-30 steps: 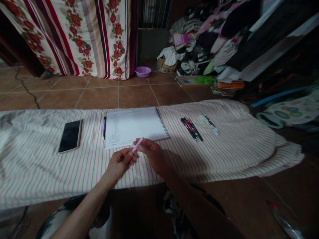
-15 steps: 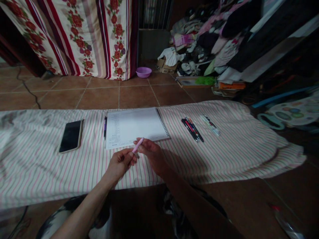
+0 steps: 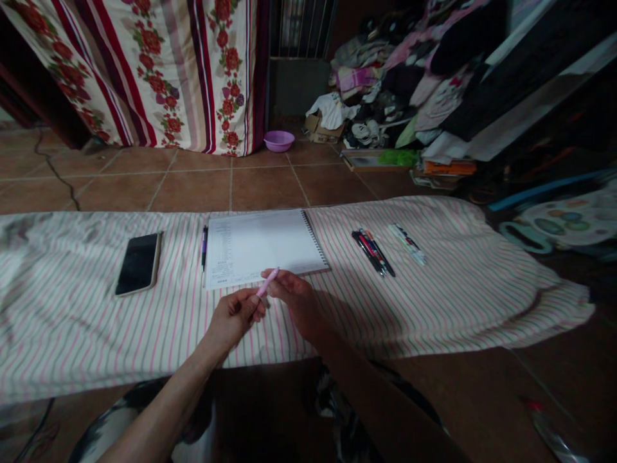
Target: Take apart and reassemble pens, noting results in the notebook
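Note:
A pink pen [image 3: 268, 282] is held between my two hands, just in front of the near edge of a spiral notebook [image 3: 270, 241]. My left hand [image 3: 237, 312] pinches its lower end with thumb and fingers. Around its upper part close the fingers of my right hand [image 3: 295, 297]. The notebook lies open to a mostly white page, with small print along its left side and its spiral on the right. Close against its left edge rests a purple and black pen [image 3: 204, 247].
A phone [image 3: 139, 263] lies left on the striped cloth [image 3: 453, 289]. Right of the notebook are several dark and red pens [image 3: 372, 253] and some white pens [image 3: 407, 243]. Beyond, on the tiles, stand a purple basin [image 3: 278, 141] and a heap of clothes [image 3: 380, 83].

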Available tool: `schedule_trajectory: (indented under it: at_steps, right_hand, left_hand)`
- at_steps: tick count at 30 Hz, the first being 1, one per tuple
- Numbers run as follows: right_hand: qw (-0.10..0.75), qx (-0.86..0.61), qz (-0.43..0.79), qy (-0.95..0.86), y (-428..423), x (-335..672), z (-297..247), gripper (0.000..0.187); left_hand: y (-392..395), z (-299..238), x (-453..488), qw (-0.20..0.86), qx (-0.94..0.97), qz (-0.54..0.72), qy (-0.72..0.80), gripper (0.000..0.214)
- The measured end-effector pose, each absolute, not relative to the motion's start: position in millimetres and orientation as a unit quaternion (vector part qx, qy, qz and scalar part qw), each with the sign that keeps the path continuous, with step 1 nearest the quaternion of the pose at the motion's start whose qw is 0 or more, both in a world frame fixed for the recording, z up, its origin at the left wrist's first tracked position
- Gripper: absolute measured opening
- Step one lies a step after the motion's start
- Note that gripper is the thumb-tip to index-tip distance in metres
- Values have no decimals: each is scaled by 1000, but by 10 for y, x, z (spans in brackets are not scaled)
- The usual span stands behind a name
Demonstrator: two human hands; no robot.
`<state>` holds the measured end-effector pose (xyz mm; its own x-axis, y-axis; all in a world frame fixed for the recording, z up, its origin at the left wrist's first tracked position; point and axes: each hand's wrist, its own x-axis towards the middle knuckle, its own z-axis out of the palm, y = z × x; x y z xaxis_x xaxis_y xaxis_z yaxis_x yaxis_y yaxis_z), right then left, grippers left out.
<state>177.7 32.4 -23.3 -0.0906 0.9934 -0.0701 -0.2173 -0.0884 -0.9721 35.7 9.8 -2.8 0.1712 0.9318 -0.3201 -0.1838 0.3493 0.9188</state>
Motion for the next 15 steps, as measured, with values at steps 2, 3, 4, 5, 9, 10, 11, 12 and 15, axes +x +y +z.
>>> schedule_trajectory:
  at_steps: [2, 3, 4, 5, 9, 10, 11, 12, 15]
  right_hand:
    - [507, -435, 606, -432, 324, 1780, -230, 22]
    - [508, -431, 612, -427, 324, 1780, -230, 21]
    - [511, -427, 616, -421, 326, 1779, -231, 20]
    - [516, -423, 618, -415, 328, 1777, -233, 18]
    - [524, -431, 603, -421, 330, 1769, -231, 12]
    - [521, -441, 591, -430, 327, 1769, -224, 13]
    - [517, -451, 580, -440, 323, 1768, -215, 13]
    - [513, -457, 573, -448, 318, 1768, -204, 14]
    - [519, -448, 576, -445, 307, 1761, -176, 17]
  left_hand:
    - [99, -13, 355, 666, 379, 425, 483, 32]
    - [101, -11, 355, 667, 378, 425, 482, 32]
    - [102, -13, 356, 667, 378, 424, 483, 32]
    - [103, -19, 357, 666, 379, 422, 484, 33]
    - [97, -47, 365, 661, 383, 417, 492, 35]
    - [93, -48, 367, 661, 382, 417, 493, 35]
    - [90, -45, 368, 661, 381, 419, 492, 35]
    - [87, -37, 369, 662, 380, 420, 492, 34]
    - [87, -3, 364, 660, 383, 420, 490, 33]
